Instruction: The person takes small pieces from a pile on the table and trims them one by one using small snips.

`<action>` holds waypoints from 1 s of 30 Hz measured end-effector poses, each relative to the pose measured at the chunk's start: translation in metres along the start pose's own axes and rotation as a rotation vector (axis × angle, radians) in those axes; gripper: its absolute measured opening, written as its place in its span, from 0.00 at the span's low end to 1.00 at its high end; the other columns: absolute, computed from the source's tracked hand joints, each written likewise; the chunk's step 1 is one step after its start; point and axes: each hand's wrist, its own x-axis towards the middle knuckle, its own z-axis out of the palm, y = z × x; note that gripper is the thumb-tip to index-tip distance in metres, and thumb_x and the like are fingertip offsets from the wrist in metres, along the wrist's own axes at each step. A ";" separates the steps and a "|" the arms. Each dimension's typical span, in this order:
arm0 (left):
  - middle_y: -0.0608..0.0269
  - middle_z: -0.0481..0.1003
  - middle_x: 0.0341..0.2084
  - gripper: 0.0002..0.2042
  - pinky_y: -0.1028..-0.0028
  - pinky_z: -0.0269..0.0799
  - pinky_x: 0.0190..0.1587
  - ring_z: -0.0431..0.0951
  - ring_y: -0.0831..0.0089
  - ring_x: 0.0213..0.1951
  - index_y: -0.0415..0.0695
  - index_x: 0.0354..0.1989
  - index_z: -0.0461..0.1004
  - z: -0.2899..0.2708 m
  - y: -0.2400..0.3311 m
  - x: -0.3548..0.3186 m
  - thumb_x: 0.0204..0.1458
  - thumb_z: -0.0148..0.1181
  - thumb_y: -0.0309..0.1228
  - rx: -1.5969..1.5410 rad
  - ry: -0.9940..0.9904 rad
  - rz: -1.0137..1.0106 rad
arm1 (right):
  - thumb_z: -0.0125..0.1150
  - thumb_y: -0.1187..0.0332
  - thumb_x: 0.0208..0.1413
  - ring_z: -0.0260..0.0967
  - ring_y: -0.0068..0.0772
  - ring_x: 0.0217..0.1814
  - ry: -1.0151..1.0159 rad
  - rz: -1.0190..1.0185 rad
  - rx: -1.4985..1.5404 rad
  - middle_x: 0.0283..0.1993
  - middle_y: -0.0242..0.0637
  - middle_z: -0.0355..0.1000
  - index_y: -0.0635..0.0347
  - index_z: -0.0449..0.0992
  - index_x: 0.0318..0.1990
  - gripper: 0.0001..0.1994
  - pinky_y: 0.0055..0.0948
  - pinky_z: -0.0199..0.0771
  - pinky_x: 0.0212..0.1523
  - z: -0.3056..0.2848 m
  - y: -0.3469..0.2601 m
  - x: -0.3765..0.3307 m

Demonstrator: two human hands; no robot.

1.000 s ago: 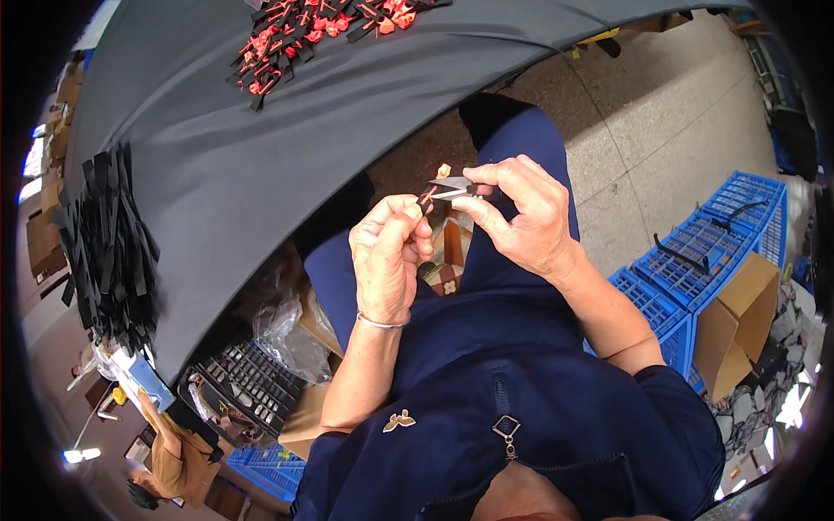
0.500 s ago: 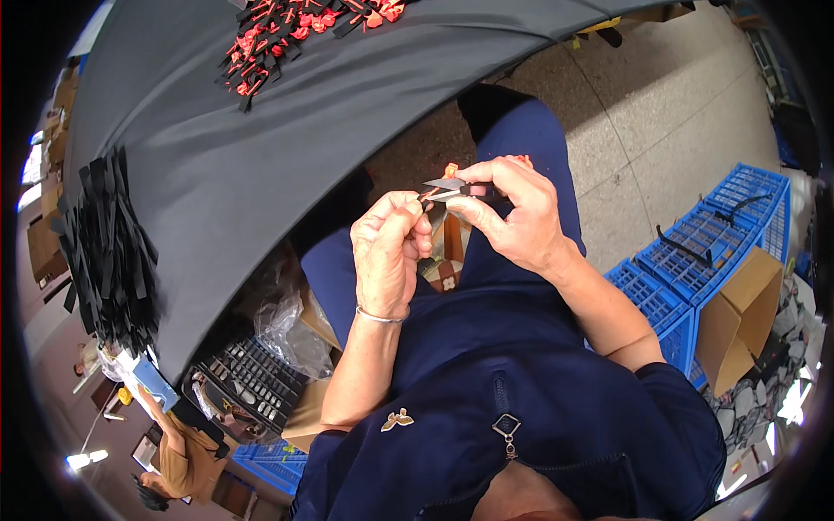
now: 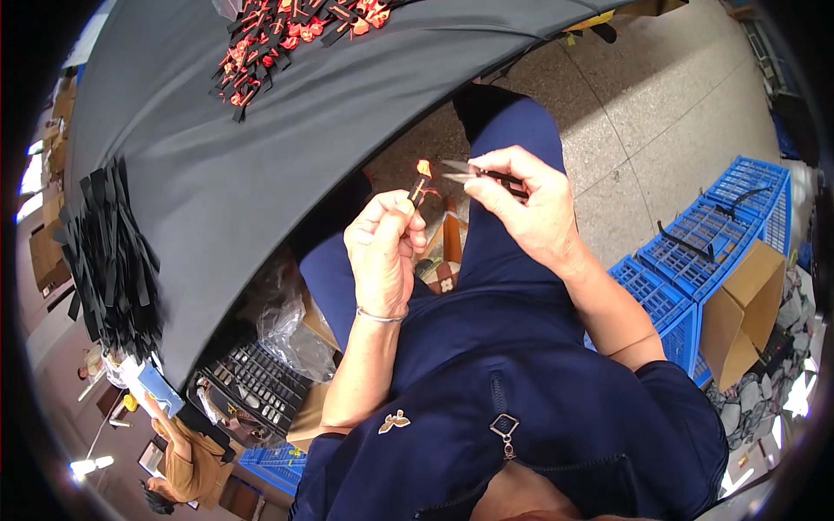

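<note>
Above my lap, my left hand (image 3: 384, 247) pinches a short black strap (image 3: 418, 189) between thumb and fingers. An orange-red tuft (image 3: 424, 168) sits at its upper end, and a thin red strand sticks out from its side. My right hand (image 3: 527, 201) is closed around small thread snips (image 3: 500, 177) with dark handles. Their two pointed blades are spread apart and lie just right of the strap, not touching it. On the dark-covered table, a pile of similar black and orange-red pieces (image 3: 287, 39) lies at the far side. A thick bundle of plain black straps (image 3: 111, 260) hangs over the table's left end.
Blue plastic crates (image 3: 695, 252) stand at the right with an open cardboard box (image 3: 743, 304) beside them. A black crate (image 3: 252, 386) and clear plastic bag (image 3: 295, 334) are low at the left. Another person (image 3: 187, 456) is at the lower left. The table edge (image 3: 347, 178) runs diagonally before my knees.
The snips have moved away from the strap, to the right, and the blades are apart. My left hand has tilted the strap upright, so its orange-red end now shows.
</note>
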 end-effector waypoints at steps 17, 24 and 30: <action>0.66 0.70 0.17 0.05 0.84 0.63 0.20 0.66 0.83 0.16 0.38 0.30 0.71 0.002 0.001 -0.002 0.51 0.49 0.24 0.032 -0.052 -0.024 | 0.69 0.73 0.40 0.67 0.29 0.24 0.038 -0.513 -0.568 0.23 0.35 0.70 0.63 0.76 0.33 0.11 0.24 0.67 0.25 -0.003 0.010 0.001; 0.66 0.70 0.18 0.05 0.83 0.63 0.20 0.66 0.82 0.17 0.37 0.30 0.71 0.002 0.000 0.000 0.51 0.50 0.24 0.037 -0.071 -0.027 | 0.70 0.71 0.39 0.67 0.29 0.24 0.012 -0.554 -0.549 0.25 0.36 0.72 0.63 0.75 0.34 0.13 0.25 0.67 0.25 -0.001 0.016 -0.002; 0.65 0.70 0.17 0.05 0.83 0.63 0.20 0.66 0.82 0.17 0.36 0.30 0.71 0.004 0.001 0.000 0.51 0.50 0.24 0.040 -0.074 -0.041 | 0.69 0.72 0.40 0.66 0.29 0.24 0.009 -0.549 -0.524 0.24 0.35 0.71 0.63 0.75 0.33 0.12 0.25 0.67 0.26 -0.002 0.018 0.000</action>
